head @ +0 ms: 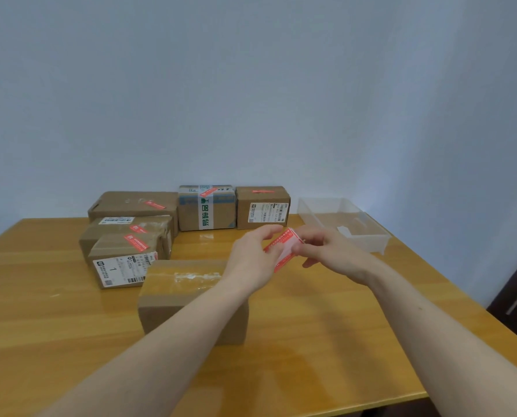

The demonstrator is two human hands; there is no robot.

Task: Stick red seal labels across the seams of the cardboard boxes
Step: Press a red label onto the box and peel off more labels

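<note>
Head view: your two bare arms reach out over a wooden table set against a pale wall.
Label sheet: a small red-and-white sheet is held up in the air between your two hands, above the table and just past the right end of the near box.
Left hand: your left hand pinches the sheet's left edge, thumb and fingers curled onto it, the index finger arched over the top.
Right hand: your right hand grips the sheet's right side, fingers curled in around it; the fingertips are blurred, so exactly how they lie cannot be told.
Near box: a plain cardboard box stands under your left forearm, clear tape along its top seam, with no red label visible on the part of its top that shows.
Left boxes: three boxes sit in a tight group at the left, each with a red label on top; the front one carries a white shipping label marked "1".
Back boxes: two boxes stand side by side at the wall, each with a red label on top, the left one banded with green-printed tape.
Tray: a clear plastic tray lies at the right, near your right hand but apart from it, a pale scrap inside.
</note>
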